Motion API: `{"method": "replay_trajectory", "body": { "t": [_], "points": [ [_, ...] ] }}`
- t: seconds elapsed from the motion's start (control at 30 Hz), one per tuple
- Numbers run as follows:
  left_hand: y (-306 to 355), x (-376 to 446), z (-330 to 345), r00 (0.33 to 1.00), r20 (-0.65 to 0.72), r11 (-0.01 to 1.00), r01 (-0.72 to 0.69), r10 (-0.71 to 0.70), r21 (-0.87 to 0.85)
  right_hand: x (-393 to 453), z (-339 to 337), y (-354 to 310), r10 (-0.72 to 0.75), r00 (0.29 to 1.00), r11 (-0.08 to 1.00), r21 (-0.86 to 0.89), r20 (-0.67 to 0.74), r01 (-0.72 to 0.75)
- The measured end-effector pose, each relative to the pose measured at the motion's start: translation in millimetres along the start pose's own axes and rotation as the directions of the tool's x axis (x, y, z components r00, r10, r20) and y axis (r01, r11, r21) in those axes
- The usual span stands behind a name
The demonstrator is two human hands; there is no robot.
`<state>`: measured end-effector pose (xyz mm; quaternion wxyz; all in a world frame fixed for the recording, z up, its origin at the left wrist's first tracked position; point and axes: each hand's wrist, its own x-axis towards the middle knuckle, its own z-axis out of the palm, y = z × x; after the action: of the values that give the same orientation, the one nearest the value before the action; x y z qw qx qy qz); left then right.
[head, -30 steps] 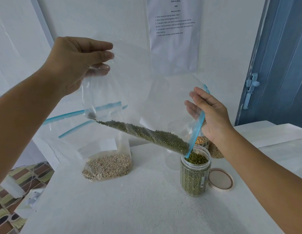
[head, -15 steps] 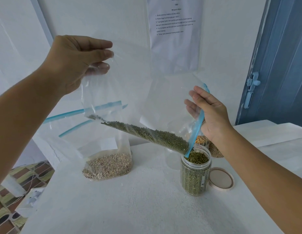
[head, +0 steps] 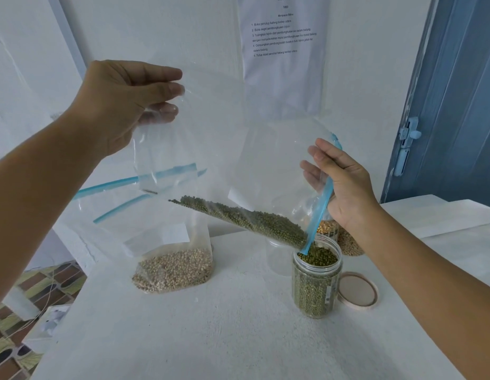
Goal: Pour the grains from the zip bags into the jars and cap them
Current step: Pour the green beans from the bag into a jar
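A clear zip bag (head: 238,138) of green beans (head: 246,219) hangs tilted over the table. My left hand (head: 126,102) pinches its raised bottom corner. My right hand (head: 345,185) grips the bag's blue zip mouth, which dips into an open clear jar (head: 316,281). The jar is almost full of green beans. Its tan lid (head: 357,290) lies flat on the table just right of it. A second zip bag (head: 172,267) with pale grains stands at the left. Behind the jar sit an empty clear jar (head: 276,256) and a container of yellow grains (head: 348,242), partly hidden.
The white table (head: 211,338) ends at the left over a patterned floor (head: 19,325). A printed sheet (head: 282,50) hangs on the wall behind. A blue door (head: 457,105) stands at the right, next to a white raised ledge (head: 435,215).
The green beans have slid further down the bag toward the jar, leaving the upper end of the bag bare. Both hands have stayed almost in place.
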<state>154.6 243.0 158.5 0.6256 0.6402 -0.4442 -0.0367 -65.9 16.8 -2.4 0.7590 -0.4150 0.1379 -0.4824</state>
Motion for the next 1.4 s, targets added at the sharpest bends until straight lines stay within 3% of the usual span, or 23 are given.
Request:
{"method": "replay_trajectory", "body": {
  "t": [0.47, 0.67, 0.97, 1.4],
  "points": [
    [-6.9, -3.5, 2.7, 1.0, -0.003, 0.999, -0.011, 0.011, -0.034, -0.7, -1.7, -3.8, -0.007, 1.0, 1.0, -0.022, -0.007, 0.006],
    [-31.3, -23.2, 2.9, 0.998, -0.07, 0.992, -0.005, -0.004, -0.124, -0.7, -6.3, -5.9, -0.015, 0.999, 0.995, -0.096, 0.029, 0.018],
    [-107.2, -74.5, -14.0, 0.966, -0.18, 0.936, 0.119, -0.187, -0.332, -6.2, -2.6, -6.9, -0.016, 0.982, 0.959, -0.273, 0.188, 0.068],
    [-184.8, -160.6, -22.8, 0.9, -0.089, 0.818, 0.342, -0.427, -0.462, -14.0, 4.1, 5.6, 0.108, 0.916, 0.844, -0.523, 0.387, 0.122]
  ]
}}
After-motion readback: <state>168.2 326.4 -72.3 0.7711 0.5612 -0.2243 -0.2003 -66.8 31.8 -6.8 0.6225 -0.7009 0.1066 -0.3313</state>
